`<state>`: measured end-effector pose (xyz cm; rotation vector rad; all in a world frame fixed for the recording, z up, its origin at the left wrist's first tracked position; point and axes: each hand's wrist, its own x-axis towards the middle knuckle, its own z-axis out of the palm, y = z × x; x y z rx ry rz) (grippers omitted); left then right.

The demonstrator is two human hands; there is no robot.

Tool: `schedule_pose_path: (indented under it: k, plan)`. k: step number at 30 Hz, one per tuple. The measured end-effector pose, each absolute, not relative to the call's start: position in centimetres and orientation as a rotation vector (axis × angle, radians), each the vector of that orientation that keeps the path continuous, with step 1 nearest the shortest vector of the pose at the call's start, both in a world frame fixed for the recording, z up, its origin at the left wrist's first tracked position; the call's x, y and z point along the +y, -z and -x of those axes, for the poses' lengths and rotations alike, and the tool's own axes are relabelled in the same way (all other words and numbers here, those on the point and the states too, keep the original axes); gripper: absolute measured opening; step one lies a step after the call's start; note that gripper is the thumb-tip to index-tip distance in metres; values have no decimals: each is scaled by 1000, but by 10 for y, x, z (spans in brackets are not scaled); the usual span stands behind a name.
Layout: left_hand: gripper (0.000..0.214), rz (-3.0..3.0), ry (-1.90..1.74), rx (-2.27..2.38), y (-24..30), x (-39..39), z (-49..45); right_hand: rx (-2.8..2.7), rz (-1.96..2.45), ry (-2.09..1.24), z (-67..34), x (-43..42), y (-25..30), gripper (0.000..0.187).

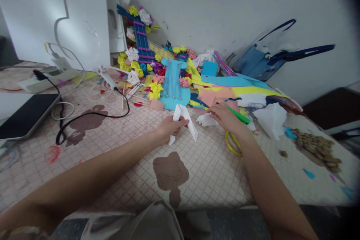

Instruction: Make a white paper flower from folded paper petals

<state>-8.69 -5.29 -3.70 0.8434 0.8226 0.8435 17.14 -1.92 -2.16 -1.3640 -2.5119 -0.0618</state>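
A folded white paper strip (191,125), bent into an upside-down V, is pinched in my left hand (169,129) just above the table. My right hand (225,118) reaches over the paper scraps to the right, fingers loosely bent and partly apart, with no held thing showing. White crumpled paper (207,120) lies under its fingertips. A bright green strip-like object (240,115) sticks out beside the hand, and yellow-handled scissors (233,143) lie below the wrist, partly hidden by it. Ahead of my left hand is a light-blue paper guitar shape (174,86) with strings.
A dark-blue paper guitar (142,41) with crumpled paper flowers leans at the back. Blue paper strips (236,80), pink paper (215,95) and white tissue (271,120) are heaped behind. Peanuts (317,148) lie right; a black cable (92,113) and tablet-like device (28,114) left.
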Motion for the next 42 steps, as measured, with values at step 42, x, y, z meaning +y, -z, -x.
schedule_pose_path:
  k: [42]
  plan:
    - [22, -917, -848, 804, 39, -51, 88, -1755, 1354, -872, -119, -59, -8, 26]
